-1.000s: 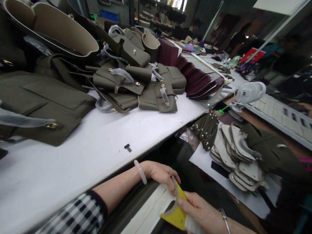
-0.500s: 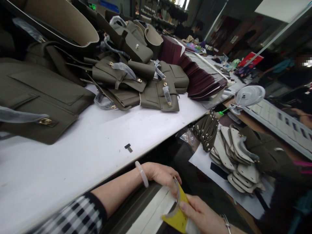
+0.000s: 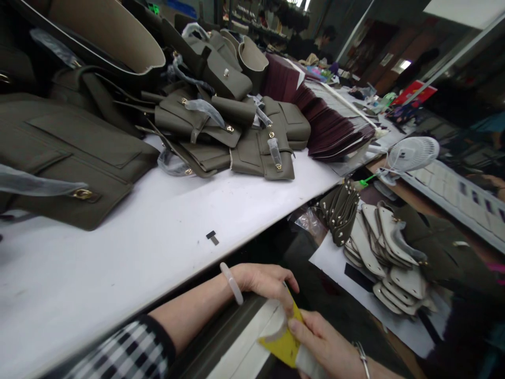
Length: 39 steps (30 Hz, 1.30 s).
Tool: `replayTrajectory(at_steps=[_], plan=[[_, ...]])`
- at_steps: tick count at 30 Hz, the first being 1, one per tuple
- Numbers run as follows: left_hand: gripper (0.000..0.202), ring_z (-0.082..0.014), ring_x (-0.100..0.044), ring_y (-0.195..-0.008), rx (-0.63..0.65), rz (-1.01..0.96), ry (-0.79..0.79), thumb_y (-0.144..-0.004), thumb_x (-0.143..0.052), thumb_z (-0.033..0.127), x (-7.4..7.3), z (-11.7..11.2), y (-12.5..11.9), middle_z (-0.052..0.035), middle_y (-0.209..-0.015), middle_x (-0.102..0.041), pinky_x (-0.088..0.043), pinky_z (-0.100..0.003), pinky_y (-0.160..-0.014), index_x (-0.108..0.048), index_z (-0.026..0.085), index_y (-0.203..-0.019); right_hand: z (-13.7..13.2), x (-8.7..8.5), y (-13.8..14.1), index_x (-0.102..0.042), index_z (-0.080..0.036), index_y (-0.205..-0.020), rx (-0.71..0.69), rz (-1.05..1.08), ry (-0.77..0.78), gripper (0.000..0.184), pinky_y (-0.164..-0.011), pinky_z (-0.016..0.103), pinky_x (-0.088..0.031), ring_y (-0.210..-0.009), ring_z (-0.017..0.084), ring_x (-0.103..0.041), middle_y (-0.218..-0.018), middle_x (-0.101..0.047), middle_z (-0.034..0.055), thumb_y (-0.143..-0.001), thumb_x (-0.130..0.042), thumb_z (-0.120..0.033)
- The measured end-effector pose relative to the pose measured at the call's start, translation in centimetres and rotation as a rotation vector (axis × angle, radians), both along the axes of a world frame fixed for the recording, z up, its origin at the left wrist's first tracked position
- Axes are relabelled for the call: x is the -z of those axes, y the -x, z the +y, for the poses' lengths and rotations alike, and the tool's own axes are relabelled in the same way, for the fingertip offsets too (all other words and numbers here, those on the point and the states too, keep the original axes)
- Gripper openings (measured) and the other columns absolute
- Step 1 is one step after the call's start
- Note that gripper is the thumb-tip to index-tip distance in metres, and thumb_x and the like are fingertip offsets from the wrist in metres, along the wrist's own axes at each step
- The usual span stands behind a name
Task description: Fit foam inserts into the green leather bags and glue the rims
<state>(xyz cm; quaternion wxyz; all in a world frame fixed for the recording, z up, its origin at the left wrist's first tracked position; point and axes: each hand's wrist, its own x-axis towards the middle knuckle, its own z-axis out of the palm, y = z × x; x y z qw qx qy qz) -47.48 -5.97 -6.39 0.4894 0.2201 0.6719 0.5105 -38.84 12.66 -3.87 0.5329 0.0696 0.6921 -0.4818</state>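
My left hand [image 3: 265, 282] and my right hand [image 3: 324, 345] meet low in the view, just below the front edge of the white table [image 3: 165, 231]. Both pinch a small yellow sheet [image 3: 284, 343] with a pale curved strip [image 3: 278, 330] lying against it. The left fingers are closed over the sheet's top edge; the right thumb presses its right side. A pale bangle sits on my left wrist, and a thin bracelet on my right. Under my hands lies a long olive and cream leather piece [image 3: 236, 337].
Olive leather bag panels [image 3: 71, 158] and flaps with gold clasps [image 3: 260, 150] are heaped on the table, beside a fanned stack of maroon pieces [image 3: 335, 131]. A lower bench holds cream and olive cut parts [image 3: 386, 252] and a small white fan [image 3: 410, 155]. People work farther back.
The view has drifted slightly, so the table items appear a bit further right. My hands stay together on the yellow sheet; the left fingers have curled further over its top edge.
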Motion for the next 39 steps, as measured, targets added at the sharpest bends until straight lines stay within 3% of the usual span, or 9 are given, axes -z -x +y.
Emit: replayTrajectory(at_steps=[5, 8, 13, 19, 23, 26, 32, 35, 39], plan=[[0.042, -0.0193, -0.062, -0.083, -0.219, 0.043, -0.051, -0.075, -0.068, 0.047, -1.5, -1.7, -1.4, -0.0051, -0.092, -0.07, -0.048, -0.026, -0.07, -0.07, 0.016, -0.103, -1.2, 1.8, -2.3, -0.053, -0.014, -0.095, 0.12, 0.025, -0.018, 0.075, -0.029, 0.015, -0.03, -0.03, 0.01, -0.044, -0.04, -0.052, -0.0023, -0.075, -0.039, -0.085], [0.047, -0.0184, -0.061, -0.091, -0.32, 0.052, -0.089, -0.09, -0.05, 0.053, -2.2, -3.4, -3.2, -0.0064, -0.103, -0.07, -0.047, -0.027, -0.081, -0.07, 0.015, -0.108, -2.3, 2.7, -3.8, -0.058, -0.013, -0.073, 0.126, 0.057, -0.054, 0.079, -0.03, 0.017, -0.03, -0.03, 0.009, -0.045, -0.04, -0.053, 0.0028, -0.075, -0.033, -0.087], [0.053, -0.0226, -0.06, -0.104, -0.481, 0.034, -0.083, -0.093, -0.047, 0.055, -2.6, -4.4, -6.7, -0.0076, -0.118, -0.067, -0.046, -0.033, -0.093, -0.062, 0.016, -0.126, -3.9, 2.5, -5.0, -0.054, -0.015, -0.049, 0.101, 0.092, -0.034, 0.084, -0.032, 0.018, -0.029, -0.027, 0.008, -0.04, -0.037, -0.049, 0.0061, -0.077, -0.023, -0.088], [0.056, -0.026, -0.055, -0.12, -0.517, 0.112, -0.013, -0.094, -0.045, 0.053, -3.0, -3.7, -8.8, -0.0083, -0.131, -0.062, -0.038, -0.038, -0.107, -0.054, 0.016, -0.136, -0.8, 0.2, -7.0, -0.066, -0.015, -0.067, 0.134, 0.189, 0.1, 0.077, -0.056, 0.023, -0.046, -0.061, 0.016, -0.062, -0.064, -0.065, 0.0092, -0.064, -0.049, -0.09], [0.058, -0.0245, -0.052, -0.126, -0.537, 0.149, -0.004, -0.095, -0.043, 0.055, -2.6, -3.8, -9.6, -0.0061, -0.138, -0.057, -0.033, -0.037, -0.112, -0.052, 0.019, -0.139, 1.4, -0.5, -6.3, -0.064, -0.016, -0.066, 0.426, 0.322, 0.055, 0.067, -0.05, 0.024, -0.039, -0.045, 0.011, -0.046, -0.046, -0.049, -0.0009, -0.075, -0.05, -0.081], [0.058, -0.0237, -0.051, -0.127, -0.549, 0.169, 0.015, -0.095, -0.041, 0.057, -2.3, -4.0, -10.0, -0.0051, -0.139, -0.056, -0.032, -0.037, -0.114, -0.052, 0.021, -0.139, 0.4, 0.5, -3.9, -0.068, -0.015, -0.094, 0.585, 0.433, 0.073, 0.064, -0.047, 0.025, -0.036, -0.044, 0.011, -0.04, -0.051, -0.047, -0.0046, -0.078, -0.053, -0.075], [0.06, -0.0231, -0.051, -0.128, -0.517, 0.217, 0.103, -0.097, -0.034, 0.059, -2.7, -3.9, -10.2, -0.0061, -0.14, -0.055, -0.031, -0.034, -0.114, -0.05, 0.021, -0.14, -2.1, 3.0, -1.3, -0.073, -0.02, -0.103, 0.501, 0.466, 0.147, 0.06, -0.088, 0.033, -0.048, -0.088, 0.024, -0.063, -0.087, -0.071, 0.0061, -0.076, -0.06, -0.072], [0.057, -0.0219, -0.051, -0.128, -0.498, 0.219, 0.108, -0.098, -0.032, 0.057, -3.5, -3.7, -10.2, -0.0044, -0.14, -0.056, -0.031, -0.033, -0.113, -0.052, 0.024, -0.138, -1.8, 2.6, -0.5, -0.072, -0.021, -0.104, 0.452, 0.341, 0.193, 0.055, -0.09, 0.032, -0.047, -0.093, 0.024, -0.064, -0.087, -0.072, 0.0047, -0.076, -0.063, -0.068], [0.055, -0.0221, -0.056, -0.121, -0.484, 0.232, 0.098, -0.099, -0.028, 0.055, -4.2, -3.6, -10.2, -0.0051, -0.133, -0.061, -0.036, -0.035, -0.11, -0.054, 0.025, -0.137, -2.5, 2.6, 2.1, -0.071, -0.016, -0.092, 0.239, -0.115, 0.267, 0.066, -0.082, 0.028, -0.051, -0.086, 0.02, -0.067, -0.084, -0.072, 0.007, -0.081, -0.047, -0.077]])
